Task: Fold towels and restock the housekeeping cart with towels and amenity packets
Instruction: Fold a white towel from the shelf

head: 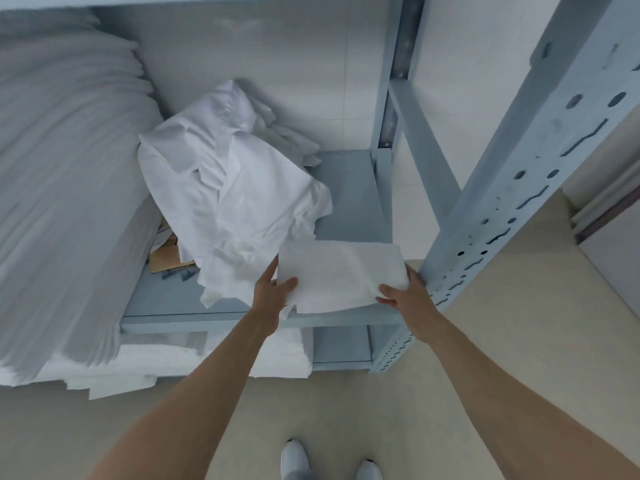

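Note:
A folded white towel (341, 273) lies flat at the front right of a grey-blue metal shelf (349, 199). My left hand (272, 292) grips its left end, thumb on top and fingers beneath. My right hand (403, 294) holds its right end, thumb on top, close to the shelf's front post. Behind and to the left, a loose heap of crumpled white linen (235, 181) covers the middle of the shelf.
A tall stack of folded white linen (65, 188) fills the shelf's left side. Cardboard scraps (168, 256) poke out under the heap. More white towels (138, 362) sit on the lower shelf. A perforated upright post (512, 202) stands on the right. My shoes (294, 459) are on the beige floor.

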